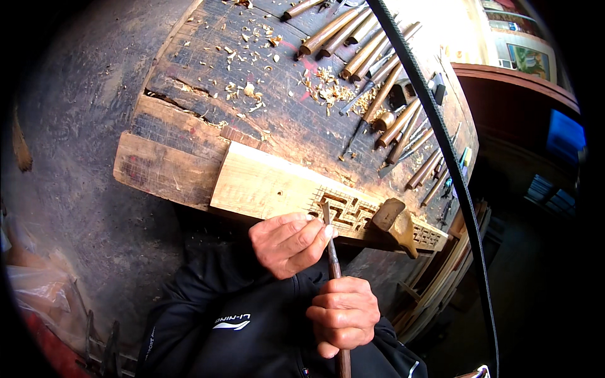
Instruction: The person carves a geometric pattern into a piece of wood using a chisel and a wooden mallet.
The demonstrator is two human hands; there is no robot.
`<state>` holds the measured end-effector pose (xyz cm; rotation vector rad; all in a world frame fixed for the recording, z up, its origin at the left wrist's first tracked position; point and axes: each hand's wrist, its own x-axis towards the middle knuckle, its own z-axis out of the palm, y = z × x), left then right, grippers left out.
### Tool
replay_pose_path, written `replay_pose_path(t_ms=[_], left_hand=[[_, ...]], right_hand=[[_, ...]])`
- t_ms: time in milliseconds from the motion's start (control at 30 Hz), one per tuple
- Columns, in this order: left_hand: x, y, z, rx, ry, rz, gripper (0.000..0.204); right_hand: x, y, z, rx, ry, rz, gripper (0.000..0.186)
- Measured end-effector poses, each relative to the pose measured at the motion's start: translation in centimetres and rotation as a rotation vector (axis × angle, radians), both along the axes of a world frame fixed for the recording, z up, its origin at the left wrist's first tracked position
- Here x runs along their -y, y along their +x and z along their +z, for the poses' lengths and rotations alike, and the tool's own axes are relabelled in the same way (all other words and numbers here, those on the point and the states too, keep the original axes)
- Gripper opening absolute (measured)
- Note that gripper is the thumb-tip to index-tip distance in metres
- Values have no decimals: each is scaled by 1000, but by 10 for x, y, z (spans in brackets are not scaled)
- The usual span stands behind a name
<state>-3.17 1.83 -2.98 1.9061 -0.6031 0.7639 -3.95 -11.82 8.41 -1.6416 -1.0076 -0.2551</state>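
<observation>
A pale wooden board [252,176] lies along the bench's near edge, with a pierced fretwork pattern and pencilled grid on its right part. My left hand [291,244] pinches the metal blade of a long chisel [334,268] at the board's near edge, the blade's tip over the carved pattern. My right hand [342,313] is closed round the chisel's dark wooden handle, below my left hand and in front of my dark jacket. A worn, curved wooden block [394,223] sits across the board just right of the pattern.
The scarred workbench [170,164] holds scattered shavings [331,91] and several wood-handled carving tools [321,31] toward the back and right. A black strap [450,157] crosses the right side of the view. Planks [454,264] stand beside the bench at the right, and plastic sheeting [41,286] lies at the left.
</observation>
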Motion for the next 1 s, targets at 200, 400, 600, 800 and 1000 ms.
replay_pose_path(t_ms=[200, 400, 600, 800, 1000], left_hand=[[1, -3, 0, -22, 4, 3, 42], [1, -4, -1, -16, -8, 5, 43], [1, -5, -1, -13, 22, 10, 44], [-1, -5, 1, -37, 48, -9, 43], [1, -5, 3, -78, 29, 12, 38]], right_hand=[[3, -1, -4, -15, 41, 79, 52], [3, 0, -6, 3, 45, 98, 52], [8, -2, -10, 21, 26, 116, 52], [12, 4, -10, 22, 20, 95, 55], [2, 10, -4, -21, 47, 32, 55]])
